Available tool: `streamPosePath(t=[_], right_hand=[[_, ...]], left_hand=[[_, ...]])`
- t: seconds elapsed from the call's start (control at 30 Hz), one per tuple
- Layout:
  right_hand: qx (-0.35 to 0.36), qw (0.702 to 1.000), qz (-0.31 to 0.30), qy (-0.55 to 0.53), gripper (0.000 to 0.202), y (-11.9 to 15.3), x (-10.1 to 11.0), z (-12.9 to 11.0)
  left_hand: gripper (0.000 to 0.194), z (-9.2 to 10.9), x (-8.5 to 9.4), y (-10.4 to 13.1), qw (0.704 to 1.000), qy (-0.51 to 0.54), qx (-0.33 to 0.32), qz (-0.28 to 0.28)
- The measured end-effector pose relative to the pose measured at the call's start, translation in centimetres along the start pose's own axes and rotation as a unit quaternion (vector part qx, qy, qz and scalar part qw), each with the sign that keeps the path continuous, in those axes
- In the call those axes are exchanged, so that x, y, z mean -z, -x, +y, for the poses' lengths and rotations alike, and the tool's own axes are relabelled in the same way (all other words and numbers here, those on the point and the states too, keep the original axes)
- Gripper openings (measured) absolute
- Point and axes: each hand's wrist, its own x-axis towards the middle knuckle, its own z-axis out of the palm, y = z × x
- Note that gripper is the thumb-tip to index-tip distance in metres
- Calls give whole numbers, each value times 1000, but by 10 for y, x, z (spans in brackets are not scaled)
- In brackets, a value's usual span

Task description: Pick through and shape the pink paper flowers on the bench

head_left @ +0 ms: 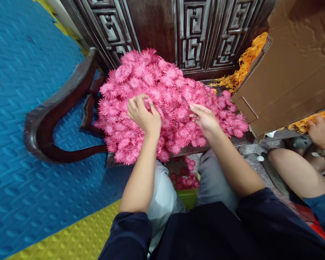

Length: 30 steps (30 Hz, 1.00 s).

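Pink paper-like flowers (124,124) lie in a large heap on a dark wooden bench (189,149). Over the middle of the heap, my left hand (145,113) is bent with its fingers curled and apart, close to the flowers; nothing can be made out in its grasp. My right hand (205,120) is to the right of it, above the heap, its thumb and fingertips pressed together. Something small and dark pink seems to be at those fingertips, too small to name.
A curved wooden armrest (40,126) rises at the left. At the right a brown cardboard box (289,68) stands beside orange strands (249,59). Another person's hand (322,133) touches orange material. More pink flowers are in a green container (188,196) between my legs.
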Motion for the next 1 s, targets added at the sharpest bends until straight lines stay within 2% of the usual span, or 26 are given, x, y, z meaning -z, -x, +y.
streamPosePath(t=[0.1,0.2,0.3,0.37,0.57,1.0], right_hand=[[7,1000,0,5,21,-1,1,2],[5,1000,-22,9,22,-1,-1,2],[-5,999,-50,-1,21,2,-4,1],[-15,998,-68,-9,19,4,-7,0],[-21,996,-87,0,17,6,-7,-1],[-1,996,-86,38,17,8,-7,-4]], left_hand=[[16,14,2,10,998,43,-31,-30],[15,25,5,19,990,65,-76,-100],[8,31,4,26,974,87,-120,-171],[8,32,1,29,968,107,-119,-194],[6,31,-3,29,963,148,-81,-209],[5,30,-2,27,961,158,-99,-204]])
